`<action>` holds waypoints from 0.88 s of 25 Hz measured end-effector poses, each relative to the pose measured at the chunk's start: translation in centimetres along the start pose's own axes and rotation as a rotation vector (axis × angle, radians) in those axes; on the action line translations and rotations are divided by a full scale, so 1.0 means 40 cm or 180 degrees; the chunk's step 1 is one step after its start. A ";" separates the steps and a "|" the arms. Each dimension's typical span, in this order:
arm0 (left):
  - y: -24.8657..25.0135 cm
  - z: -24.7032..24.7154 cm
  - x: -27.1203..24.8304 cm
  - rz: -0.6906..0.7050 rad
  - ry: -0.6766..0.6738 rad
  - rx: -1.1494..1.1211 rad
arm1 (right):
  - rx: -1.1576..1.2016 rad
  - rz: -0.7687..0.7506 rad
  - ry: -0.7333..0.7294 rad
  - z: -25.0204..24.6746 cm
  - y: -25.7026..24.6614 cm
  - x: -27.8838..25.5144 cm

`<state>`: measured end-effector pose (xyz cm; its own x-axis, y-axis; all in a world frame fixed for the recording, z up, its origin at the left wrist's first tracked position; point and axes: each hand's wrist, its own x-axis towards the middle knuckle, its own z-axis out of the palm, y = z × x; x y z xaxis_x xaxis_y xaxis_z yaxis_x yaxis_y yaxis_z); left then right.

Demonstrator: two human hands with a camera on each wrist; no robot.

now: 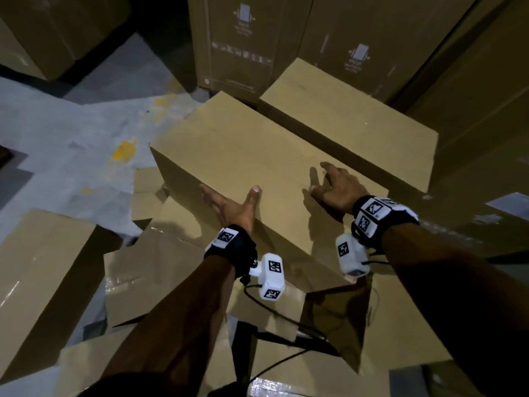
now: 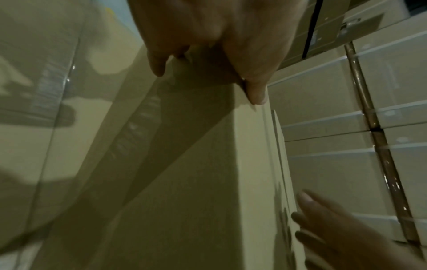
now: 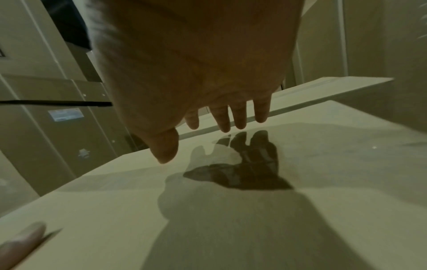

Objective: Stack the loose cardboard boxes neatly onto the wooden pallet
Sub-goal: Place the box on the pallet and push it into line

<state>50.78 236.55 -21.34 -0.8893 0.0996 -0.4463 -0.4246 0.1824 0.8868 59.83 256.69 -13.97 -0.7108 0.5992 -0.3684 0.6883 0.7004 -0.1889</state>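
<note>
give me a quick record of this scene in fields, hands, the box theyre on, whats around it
left hand: left hand at the near left edge of the tilted box, fingers straight along its side, thumb on top
right hand: right hand hovers above the box top, fingers spread, shadow below it
box pose: tilted, resting on flattened cardboard
neighbour: second box lies beside it on the right
behind: tall printed cartons
left: loose box on the grey floor
pallet: not visible
</note>
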 end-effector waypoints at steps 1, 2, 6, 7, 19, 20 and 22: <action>-0.011 0.001 0.000 0.0039 -0.0016 -0.0046 | 0.0006 0.0012 -0.0012 -0.001 -0.003 0.026; -0.021 0.003 0.003 0.0086 -0.0024 -0.0092 | -0.0003 0.0018 -0.0026 -0.001 -0.010 0.052; -0.039 0.005 0.005 0.0207 -0.0029 -0.0210 | -0.0241 0.0050 0.0005 -0.004 -0.038 0.124; -0.042 0.003 0.007 0.0226 -0.0024 -0.0235 | -0.0287 0.0035 0.0029 -0.004 -0.048 0.140; -0.073 -0.076 -0.032 0.0238 -0.0071 -0.0310 | -0.0521 -0.0136 -0.0114 -0.037 -0.162 0.178; -0.081 -0.090 -0.037 0.0214 -0.0051 -0.0233 | -0.0465 -0.0167 -0.0121 -0.041 -0.170 0.164; -0.088 -0.121 -0.057 0.0180 -0.0074 -0.0165 | -0.0525 -0.0249 -0.0144 -0.052 -0.184 0.133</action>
<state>53.48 230.95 -22.85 -0.9083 0.1311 -0.3973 -0.3825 0.1249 0.9155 50.71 255.54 -12.64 -0.7515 0.5249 -0.3998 0.5955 0.8005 -0.0683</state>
